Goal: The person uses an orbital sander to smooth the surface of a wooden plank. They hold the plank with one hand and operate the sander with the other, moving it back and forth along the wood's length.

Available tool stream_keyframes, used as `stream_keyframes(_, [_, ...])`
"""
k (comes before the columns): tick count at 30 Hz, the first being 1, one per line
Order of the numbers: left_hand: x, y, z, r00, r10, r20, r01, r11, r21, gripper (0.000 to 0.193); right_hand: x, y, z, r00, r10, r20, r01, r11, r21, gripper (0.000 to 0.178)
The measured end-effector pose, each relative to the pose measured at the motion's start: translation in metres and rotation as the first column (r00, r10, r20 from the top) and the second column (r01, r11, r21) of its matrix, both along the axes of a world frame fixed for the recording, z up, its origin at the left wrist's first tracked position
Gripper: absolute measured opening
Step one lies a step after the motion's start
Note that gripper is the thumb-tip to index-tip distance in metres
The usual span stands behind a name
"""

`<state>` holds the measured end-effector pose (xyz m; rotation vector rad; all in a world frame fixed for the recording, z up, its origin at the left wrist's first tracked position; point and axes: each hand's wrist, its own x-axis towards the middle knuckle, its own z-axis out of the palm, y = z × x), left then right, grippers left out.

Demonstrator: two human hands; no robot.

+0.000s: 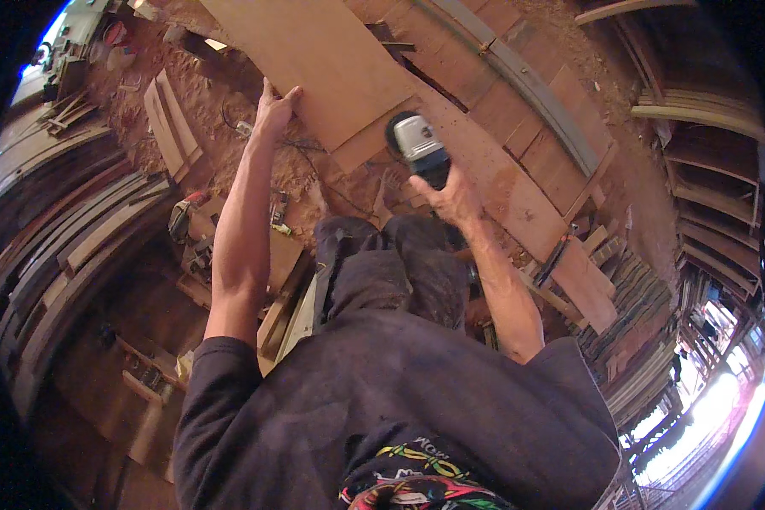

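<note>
A broad, smooth wooden board reaches from my lap's far side toward the upper left. My left hand is at its left edge, thumb against the board and a finger stretched along the outside. In my right hand is a power sander with a grey head and dark body, gripped by its near end. The sander's dark round pad faces left, at the board's near right corner. Whether the pad touches the wood I cannot tell.
Under the board lies a wide wooden work surface with a long grey metal rail across it. A dark clamp-like tool lies near its right end. Planks are stacked at left and right. Reddish dust covers the ground.
</note>
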<state>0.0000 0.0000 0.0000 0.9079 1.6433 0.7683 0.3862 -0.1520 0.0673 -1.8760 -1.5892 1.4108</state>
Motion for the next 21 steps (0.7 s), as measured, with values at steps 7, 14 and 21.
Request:
stream_keyframes(7, [0.046,0.02,-0.004,0.993,0.037,0.109,-0.041,0.999,0.03,0.082,0.049,0.038,0.018,0.982,-0.07,0.176,0.076,0.997,-0.031,0.087])
stream_keyframes(14, [0.022,0.012,-0.035,0.995,0.064,0.074,-0.068,0.996,0.052,0.078,0.039,0.029,0.013,0.983,-0.061,0.175,0.043,0.994,0.104,0.085])
stream_keyframes(21, [0.038,0.012,-0.006,0.996,0.056,0.064,-0.056,0.998,-0.004,0.075,0.041,0.038,0.034,0.958,-0.048,0.283,0.052,0.999,-0.006,0.086])
